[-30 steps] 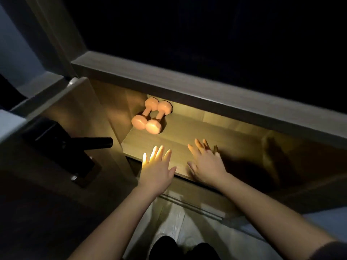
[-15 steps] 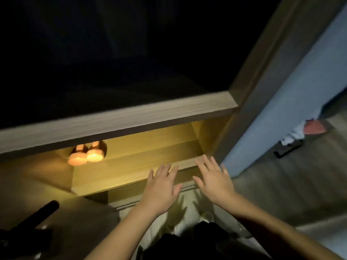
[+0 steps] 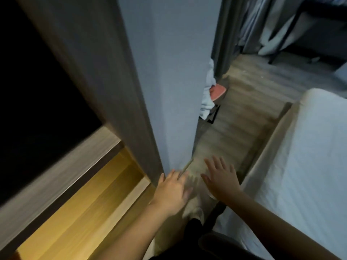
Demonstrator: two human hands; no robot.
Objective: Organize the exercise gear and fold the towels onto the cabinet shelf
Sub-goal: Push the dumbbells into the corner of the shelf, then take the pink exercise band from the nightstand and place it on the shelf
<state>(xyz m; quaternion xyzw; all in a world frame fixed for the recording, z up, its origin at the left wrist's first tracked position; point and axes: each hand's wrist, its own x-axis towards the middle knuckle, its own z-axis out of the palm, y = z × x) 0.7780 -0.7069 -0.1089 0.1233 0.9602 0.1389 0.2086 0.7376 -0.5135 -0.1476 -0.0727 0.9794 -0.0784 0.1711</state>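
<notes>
Both of your hands are empty: left hand (image 3: pixel 171 190) and right hand (image 3: pixel 220 180) hover flat with fingers spread above the floor strip (image 3: pixel 234 128), the left just beside the foot of the blue-grey panel (image 3: pixel 169 81). The pale towel heap (image 3: pixel 206 98) (towels by my guess, half hidden) lies beyond that panel's corner, a coral thing (image 3: pixel 218 91) against it. Expect it to be light, limp and easy to grip; pinch a hem or two corners so it hangs open for folding. The lit cabinet shelf (image 3: pixel 90 199) sits low at your left. Room is narrow: panel edge on one side, the bed (image 3: pixel 309 156) on the other, so carry close.
</notes>
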